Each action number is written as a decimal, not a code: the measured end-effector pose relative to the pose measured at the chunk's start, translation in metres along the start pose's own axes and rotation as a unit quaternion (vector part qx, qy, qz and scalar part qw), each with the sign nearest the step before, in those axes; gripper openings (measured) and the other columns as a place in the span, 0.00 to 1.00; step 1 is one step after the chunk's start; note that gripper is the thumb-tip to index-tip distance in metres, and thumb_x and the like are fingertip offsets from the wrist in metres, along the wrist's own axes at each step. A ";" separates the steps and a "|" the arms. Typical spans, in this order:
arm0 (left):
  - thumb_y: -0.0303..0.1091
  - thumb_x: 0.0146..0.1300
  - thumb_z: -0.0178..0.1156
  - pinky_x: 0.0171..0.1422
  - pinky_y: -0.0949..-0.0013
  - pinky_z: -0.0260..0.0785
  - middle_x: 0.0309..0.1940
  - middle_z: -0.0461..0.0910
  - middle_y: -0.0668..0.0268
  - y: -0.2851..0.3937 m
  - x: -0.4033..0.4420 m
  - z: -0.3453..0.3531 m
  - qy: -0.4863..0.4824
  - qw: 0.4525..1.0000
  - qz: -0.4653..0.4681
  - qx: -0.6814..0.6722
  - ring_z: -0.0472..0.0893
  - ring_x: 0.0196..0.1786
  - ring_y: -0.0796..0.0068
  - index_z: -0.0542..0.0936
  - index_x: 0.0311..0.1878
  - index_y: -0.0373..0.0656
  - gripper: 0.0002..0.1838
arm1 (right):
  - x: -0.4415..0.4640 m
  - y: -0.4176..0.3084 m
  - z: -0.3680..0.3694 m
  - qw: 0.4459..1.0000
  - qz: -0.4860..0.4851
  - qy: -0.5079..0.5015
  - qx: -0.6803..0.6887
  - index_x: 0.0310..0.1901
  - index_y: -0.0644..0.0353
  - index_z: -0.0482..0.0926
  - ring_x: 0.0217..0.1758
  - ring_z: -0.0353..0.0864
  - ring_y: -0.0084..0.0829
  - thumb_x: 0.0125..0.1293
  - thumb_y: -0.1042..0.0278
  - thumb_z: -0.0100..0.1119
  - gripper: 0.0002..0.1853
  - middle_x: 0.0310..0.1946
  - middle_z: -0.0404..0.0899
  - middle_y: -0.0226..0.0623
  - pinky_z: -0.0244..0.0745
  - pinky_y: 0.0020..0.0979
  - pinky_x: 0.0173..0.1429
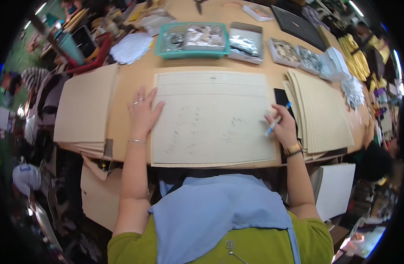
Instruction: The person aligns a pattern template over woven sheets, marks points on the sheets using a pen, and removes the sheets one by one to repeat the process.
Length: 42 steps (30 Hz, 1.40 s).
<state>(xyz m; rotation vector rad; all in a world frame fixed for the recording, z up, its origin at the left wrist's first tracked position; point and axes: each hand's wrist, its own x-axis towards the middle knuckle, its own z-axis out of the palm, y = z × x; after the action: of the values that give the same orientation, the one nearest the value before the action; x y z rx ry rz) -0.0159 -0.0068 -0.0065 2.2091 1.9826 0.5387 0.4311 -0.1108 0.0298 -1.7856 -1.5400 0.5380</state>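
A large cream sheet lies in front of me, with ruled lines across its top and faint handwritten marks lower down. My left hand rests with fingers apart at the sheet's left edge, a ring on one finger. Over the right edge, my right hand grips a blue-and-white pen, which slants with one end down toward the sheet. A dark flat piece shows partly beneath the stack beside my right hand.
Stacks of cream sheets stand at left and right. Across the back are a teal tray of small packets, an open white box with silvery packets, smaller boxes of pieces, and a black board. Other people are around the table.
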 end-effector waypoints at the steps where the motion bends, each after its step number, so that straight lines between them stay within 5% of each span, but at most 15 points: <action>1: 0.61 0.63 0.57 0.74 0.29 0.41 0.75 0.57 0.53 0.005 -0.001 -0.007 -0.009 1.000 -0.007 0.006 0.54 0.77 0.48 0.69 0.70 0.64 0.33 | 0.011 0.001 0.002 1.000 -0.015 0.002 -0.002 0.52 0.58 0.79 0.35 0.75 0.29 0.56 0.65 0.73 0.22 0.32 0.77 0.34 0.73 0.29 0.41; 5: 0.60 0.64 0.57 0.74 0.30 0.40 0.76 0.56 0.55 0.006 0.000 -0.010 -0.018 1.000 -0.013 0.020 0.54 0.78 0.49 0.70 0.70 0.64 0.32 | 0.059 0.014 0.016 0.982 -0.158 0.017 -0.102 0.51 0.54 0.79 0.57 0.77 0.48 0.55 0.59 0.74 0.23 0.53 0.81 0.43 0.72 0.41 0.61; 12: 0.59 0.64 0.58 0.75 0.31 0.39 0.76 0.56 0.56 0.007 0.001 -0.012 -0.022 0.999 -0.014 0.025 0.53 0.78 0.51 0.71 0.69 0.62 0.32 | 0.092 0.025 0.031 0.982 -0.148 -0.018 -0.116 0.54 0.48 0.79 0.64 0.74 0.43 0.57 0.51 0.70 0.24 0.65 0.75 0.36 0.65 0.43 0.66; 15: 0.58 0.64 0.58 0.75 0.32 0.39 0.76 0.56 0.56 0.007 0.000 -0.011 -0.022 0.999 -0.016 0.019 0.53 0.78 0.51 0.71 0.70 0.61 0.32 | 0.092 0.034 0.033 0.984 -0.156 -0.016 -0.083 0.58 0.48 0.77 0.57 0.77 0.35 0.64 0.48 0.64 0.24 0.59 0.79 0.32 0.67 0.37 0.62; 18: 0.58 0.64 0.58 0.75 0.31 0.39 0.76 0.56 0.57 0.005 0.002 -0.010 -0.026 0.999 -0.011 0.017 0.53 0.78 0.52 0.71 0.70 0.62 0.31 | 0.089 0.045 0.026 0.967 -0.046 0.061 0.243 0.65 0.50 0.73 0.43 0.75 0.24 0.73 0.45 0.51 0.26 0.46 0.82 0.29 0.70 0.28 0.54; 22: 0.58 0.64 0.58 0.74 0.30 0.39 0.76 0.56 0.57 0.006 0.003 -0.011 -0.031 0.999 -0.014 0.023 0.53 0.78 0.52 0.70 0.70 0.63 0.31 | 0.067 0.062 0.000 0.960 0.016 0.113 0.254 0.70 0.55 0.68 0.32 0.68 0.16 0.77 0.38 0.35 0.33 0.33 0.78 0.27 0.70 0.20 0.43; 28: 0.58 0.65 0.58 0.74 0.29 0.39 0.76 0.56 0.58 -0.001 0.004 -0.007 -0.025 0.999 -0.004 0.024 0.53 0.78 0.53 0.69 0.70 0.64 0.31 | 0.069 0.075 0.014 0.949 -0.038 0.213 0.227 0.47 0.61 0.84 0.30 0.75 0.15 0.71 0.61 0.57 0.13 0.30 0.82 0.28 0.71 0.19 0.36; 31: 0.58 0.65 0.58 0.74 0.29 0.38 0.76 0.56 0.59 0.002 0.003 -0.008 -0.025 0.999 -0.008 0.025 0.53 0.78 0.53 0.69 0.70 0.65 0.31 | 0.063 0.074 0.009 0.970 -0.004 0.201 0.140 0.37 0.62 0.83 0.26 0.77 0.16 0.62 0.72 0.62 0.05 0.27 0.82 0.29 0.71 0.20 0.31; 42: 0.57 0.67 0.55 0.75 0.31 0.40 0.76 0.56 0.59 0.008 0.001 -0.014 -0.034 0.998 -0.018 0.048 0.53 0.78 0.54 0.69 0.71 0.64 0.30 | 0.061 0.071 0.008 0.966 -0.043 0.230 0.109 0.30 0.63 0.79 0.23 0.73 0.16 0.58 0.73 0.60 0.03 0.20 0.78 0.28 0.69 0.21 0.28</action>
<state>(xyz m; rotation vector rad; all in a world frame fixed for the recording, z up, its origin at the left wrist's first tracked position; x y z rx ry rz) -0.0126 -0.0089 0.0090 2.2093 2.0500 0.3654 0.4857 -0.0525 -0.0191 -1.5312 -1.1802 0.2175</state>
